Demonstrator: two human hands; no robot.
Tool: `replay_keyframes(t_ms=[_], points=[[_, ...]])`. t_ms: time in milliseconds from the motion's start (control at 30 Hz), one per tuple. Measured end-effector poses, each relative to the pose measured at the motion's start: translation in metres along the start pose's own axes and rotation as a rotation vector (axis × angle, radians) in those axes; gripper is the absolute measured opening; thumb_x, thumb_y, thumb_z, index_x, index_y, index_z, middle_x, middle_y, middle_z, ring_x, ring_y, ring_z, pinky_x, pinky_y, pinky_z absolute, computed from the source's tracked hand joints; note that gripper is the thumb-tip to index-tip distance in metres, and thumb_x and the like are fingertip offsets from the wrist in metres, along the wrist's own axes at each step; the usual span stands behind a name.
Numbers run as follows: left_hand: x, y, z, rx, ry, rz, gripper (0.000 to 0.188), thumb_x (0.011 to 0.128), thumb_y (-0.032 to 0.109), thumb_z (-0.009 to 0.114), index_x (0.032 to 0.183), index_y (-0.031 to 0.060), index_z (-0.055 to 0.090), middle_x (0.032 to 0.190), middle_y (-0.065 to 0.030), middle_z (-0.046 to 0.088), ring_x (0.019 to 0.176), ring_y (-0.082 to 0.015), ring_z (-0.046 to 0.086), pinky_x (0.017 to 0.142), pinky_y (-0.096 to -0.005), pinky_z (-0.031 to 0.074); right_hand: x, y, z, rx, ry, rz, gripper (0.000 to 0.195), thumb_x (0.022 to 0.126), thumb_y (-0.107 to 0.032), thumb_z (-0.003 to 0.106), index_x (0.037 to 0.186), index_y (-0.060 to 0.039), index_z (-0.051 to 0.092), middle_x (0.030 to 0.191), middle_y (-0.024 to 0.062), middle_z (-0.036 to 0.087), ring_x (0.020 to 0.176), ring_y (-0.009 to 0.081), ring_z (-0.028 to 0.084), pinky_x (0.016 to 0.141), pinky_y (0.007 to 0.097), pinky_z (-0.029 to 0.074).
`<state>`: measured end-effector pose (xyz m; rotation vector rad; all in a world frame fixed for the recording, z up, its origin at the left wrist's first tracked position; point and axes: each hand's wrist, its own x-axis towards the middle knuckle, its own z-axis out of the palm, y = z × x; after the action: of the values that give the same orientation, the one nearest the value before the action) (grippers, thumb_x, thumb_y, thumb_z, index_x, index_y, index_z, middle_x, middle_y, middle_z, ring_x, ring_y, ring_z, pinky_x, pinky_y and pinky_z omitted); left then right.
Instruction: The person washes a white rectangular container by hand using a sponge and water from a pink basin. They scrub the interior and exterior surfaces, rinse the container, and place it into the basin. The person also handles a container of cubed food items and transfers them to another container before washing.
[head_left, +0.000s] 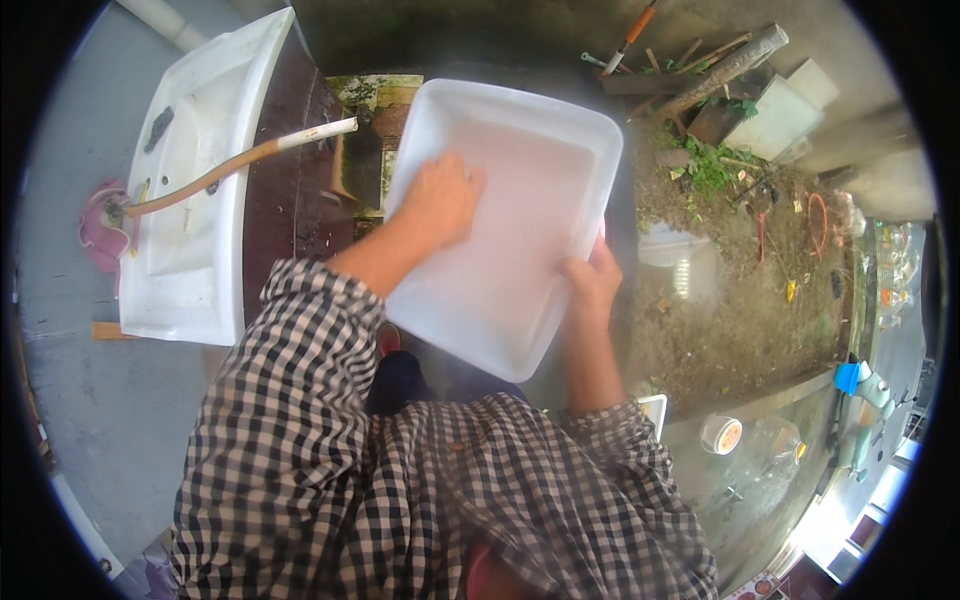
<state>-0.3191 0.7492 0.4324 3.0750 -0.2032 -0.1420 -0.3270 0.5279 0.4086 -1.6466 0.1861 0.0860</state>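
Observation:
A white rectangular plastic tub (517, 96), tilted with its hollow side towards me, is held out before my body. Its inside floor looks pinkish and hazy. My right hand (595, 279) grips the tub's right rim, thumb on the inner side and fingers behind the wall. Over the left rim reaches my left arm, and my left hand (444, 196) is inside the tub, near its floor on the left. That hand is blurred, its fingertips bent away from view, so whether it holds anything cannot be told.
A white washbasin (199, 187) on a dark red cabinet (296, 195) stands at left, crossed by a tan hose (240, 159). Right lies a soil bed (720, 330) with plants (709, 169) and scrap wood (724, 71). A clear plastic bottle (780, 442) lies lower right.

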Motion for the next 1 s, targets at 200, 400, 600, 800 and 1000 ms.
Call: replay_keyframes(t_ms=[200, 400, 600, 800, 1000], points=[[-0.043, 0.027, 0.020, -0.251, -0.437, -0.108, 0.034, 0.077, 0.019, 0.054, 0.105, 0.0005, 0.059, 0.099, -0.0222, 0.063, 0.100, -0.0353, 0.057, 0.087, -0.0434, 0.046, -0.002, -0.049, 0.005, 0.300, 0.026, -0.109, 0.054, 0.068, -0.001, 0.056, 0.122, 0.0059, 0.056, 0.102, 0.0092, 0.062, 0.088, 0.0176, 0.061, 0.076, 0.0293, 0.050], [-0.044, 0.041, 0.013, -0.439, -0.450, -0.134, 0.036, 0.078, 0.020, 0.050, 0.108, 0.0012, 0.058, 0.099, -0.0223, 0.065, 0.105, -0.0376, 0.056, 0.089, -0.0434, 0.045, -0.004, -0.049, -0.003, 0.314, -0.021, -0.123, 0.058, 0.067, -0.003, 0.063, 0.124, 0.0072, 0.054, 0.105, 0.0095, 0.062, 0.092, 0.0178, 0.060, 0.079, 0.0289, 0.049], [-0.050, 0.033, 0.018, -0.360, -0.467, -0.164, 0.034, 0.079, 0.020, 0.051, 0.107, 0.0031, 0.060, 0.106, -0.0202, 0.062, 0.105, -0.0361, 0.056, 0.089, -0.0428, 0.045, -0.004, -0.041, 0.005, 0.251, -0.012, -0.200, 0.057, 0.067, -0.002, 0.062, 0.123, 0.0079, 0.055, 0.103, 0.0099, 0.062, 0.088, 0.0179, 0.061, 0.078, 0.0291, 0.050], [-0.073, 0.012, 0.041, -0.128, -0.059, 0.179, 0.019, 0.077, 0.010, 0.055, 0.093, 0.0050, 0.065, 0.093, -0.0113, 0.062, 0.099, -0.0272, 0.056, 0.085, -0.0374, 0.043, 0.005, -0.028, -0.021, 0.139, 0.030, -0.020, 0.048, 0.070, -0.004, 0.059, 0.117, 0.0081, 0.057, 0.095, 0.0088, 0.062, 0.080, 0.0174, 0.061, 0.072, 0.0290, 0.049], [-0.011, -0.030, 0.000, 0.160, 0.477, 0.426, 0.008, 0.073, 0.010, 0.055, 0.075, 0.0041, 0.060, 0.085, -0.0093, 0.056, 0.086, -0.0242, 0.054, 0.075, -0.0371, 0.044, 0.006, -0.035, -0.011, 0.264, -0.034, -0.029, 0.040, 0.072, -0.005, 0.055, 0.111, 0.0070, 0.057, 0.087, 0.0075, 0.060, 0.075, 0.0169, 0.059, 0.067, 0.0290, 0.049]])
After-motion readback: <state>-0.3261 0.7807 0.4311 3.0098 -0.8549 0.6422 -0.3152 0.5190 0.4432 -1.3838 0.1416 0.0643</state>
